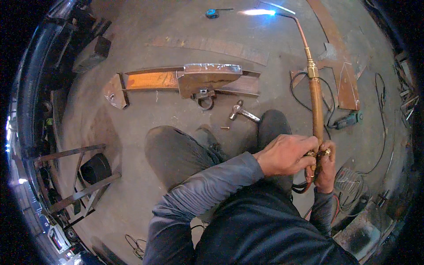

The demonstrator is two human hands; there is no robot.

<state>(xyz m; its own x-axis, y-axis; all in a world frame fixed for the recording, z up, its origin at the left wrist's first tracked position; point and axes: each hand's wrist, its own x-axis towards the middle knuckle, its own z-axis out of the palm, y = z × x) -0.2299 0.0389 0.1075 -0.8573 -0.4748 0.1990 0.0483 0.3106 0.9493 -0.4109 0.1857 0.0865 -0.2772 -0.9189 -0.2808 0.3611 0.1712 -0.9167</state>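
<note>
A brass gas torch point(316, 106) stands upright in the picture on my right side, its bent copper neck ending in a lit tip. From that tip a white-blue flame point(260, 12) points left. My right hand point(326, 172) is closed around the torch's lower end, by the valves and hoses. Reaching across my lap, my left hand point(285, 154) pinches a brass valve knob point(310, 154) at the base of the handle; its fingertips are partly hidden. A steel channel beam point(152, 80) with a welded-on plate and a ring-shaped bracket point(205, 102) lies on the floor beyond my knees.
Near my knees lie a ball-peen hammer point(243, 111) and a small bolt point(225, 127). An angle grinder point(349, 119) with its black cord is at right, beside rusty steel plates point(346, 88). A blue tape measure point(212, 13) lies far off. A metal stand point(84, 193) is at left.
</note>
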